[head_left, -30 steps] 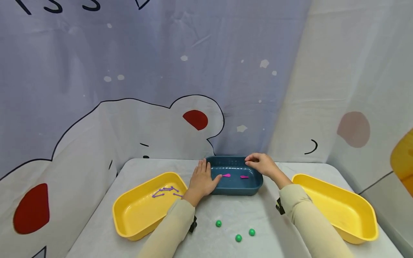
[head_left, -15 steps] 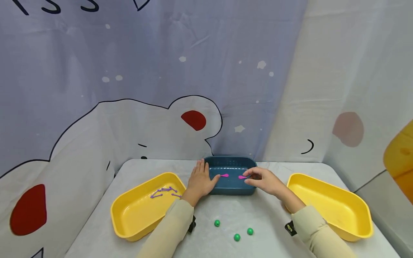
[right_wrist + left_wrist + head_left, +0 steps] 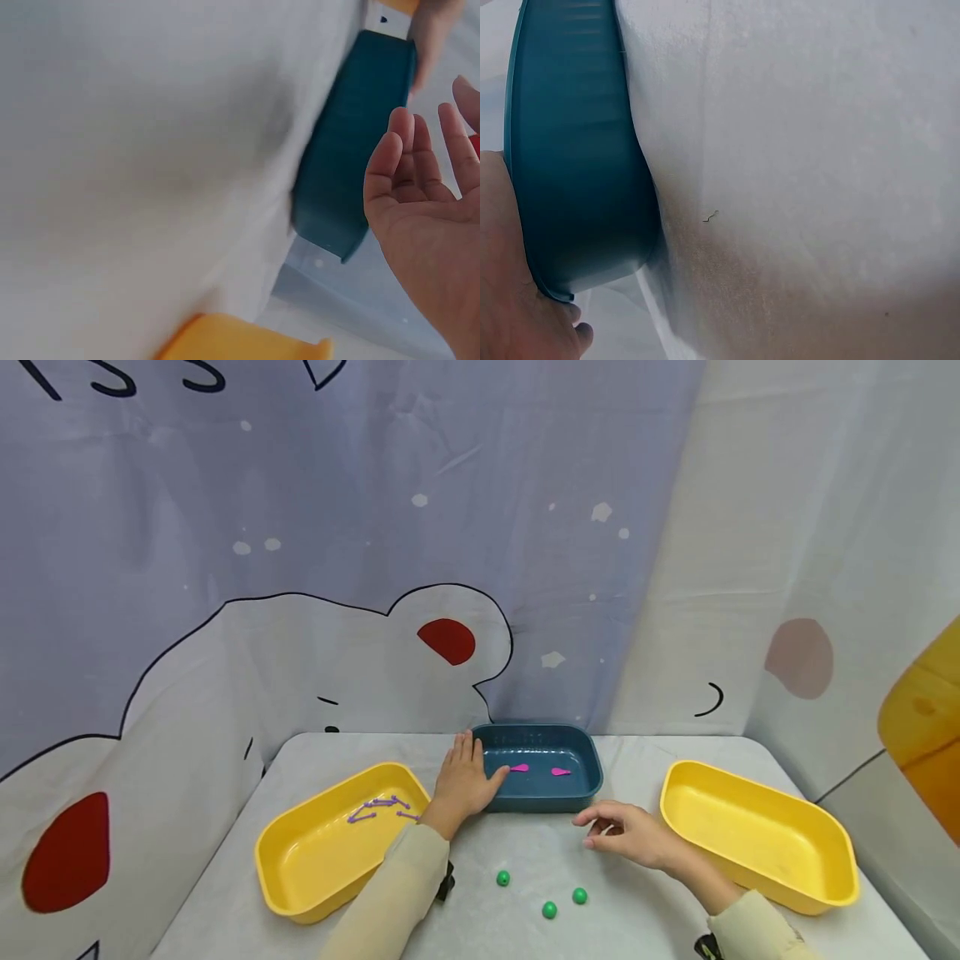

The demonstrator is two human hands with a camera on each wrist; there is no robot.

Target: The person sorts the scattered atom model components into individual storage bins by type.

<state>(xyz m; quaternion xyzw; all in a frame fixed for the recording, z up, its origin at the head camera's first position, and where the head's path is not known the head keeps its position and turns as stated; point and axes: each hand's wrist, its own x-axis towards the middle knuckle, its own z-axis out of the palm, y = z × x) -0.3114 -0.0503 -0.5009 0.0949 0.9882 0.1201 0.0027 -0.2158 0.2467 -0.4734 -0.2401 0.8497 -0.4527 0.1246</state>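
Observation:
My left hand (image 3: 461, 789) rests on the left rim of a dark blue plastic tray (image 3: 543, 804), its fingers straight. In the left wrist view, the thumb side lies against the rim of the tray (image 3: 577, 150). Two small pink spoon-shaped pieces (image 3: 561, 772) lie inside the tray. My right hand (image 3: 630, 837) hovers over the table to the front right of the tray, fingers loosely bent, holding nothing. The right wrist view shows the palm of this hand (image 3: 427, 195) bare. Three green beads (image 3: 580, 896) lie on the table, left of and nearer than the right hand.
At the left stands a yellow tray (image 3: 300, 868) with several purple bone-shaped sticks (image 3: 362, 817) in it. Another yellow tray (image 3: 757, 831) stands at the right, close beside the right forearm. Behind the table hangs a printed cloth (image 3: 555, 568).
My right hand has moved from the blue tray's back right rim, past the right pink piece, to the near right outside the tray. The left hand has stayed on the rim.

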